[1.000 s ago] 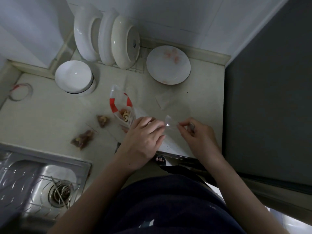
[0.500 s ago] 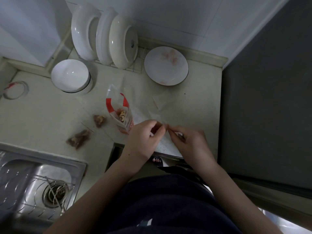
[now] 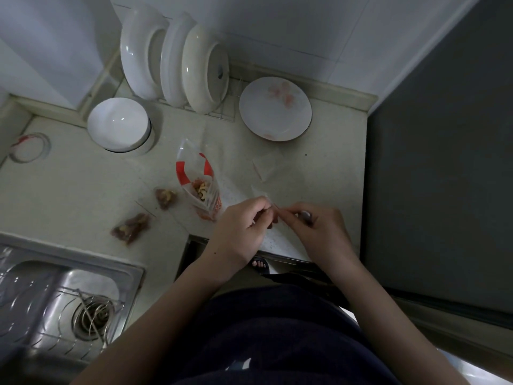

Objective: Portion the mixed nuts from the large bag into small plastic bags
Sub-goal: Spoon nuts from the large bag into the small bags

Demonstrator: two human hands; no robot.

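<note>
The large clear bag (image 3: 198, 173) with red bands stands open on the pale counter, mixed nuts visible inside. Two small filled bags lie to its left, one (image 3: 165, 197) close by and one (image 3: 130, 227) nearer the sink. My left hand (image 3: 241, 229) and my right hand (image 3: 319, 227) meet just right of the large bag, fingertips pinching a small clear plastic bag (image 3: 273, 211) between them. My right hand also holds a small spoon (image 3: 305, 216), mostly hidden by the fingers. Flat empty small bags (image 3: 266, 169) lie beyond my hands.
A white bowl (image 3: 118, 125) sits at the back left, a flowered plate (image 3: 274, 108) at the back right, and white dishes (image 3: 175, 62) stand in a rack by the wall. A steel sink (image 3: 55, 301) is at the lower left. A dark panel (image 3: 444, 162) borders the counter's right side.
My hands came together: the right hand moved left to meet the left, and both now pinch the small clear bag. The view shifted slightly.
</note>
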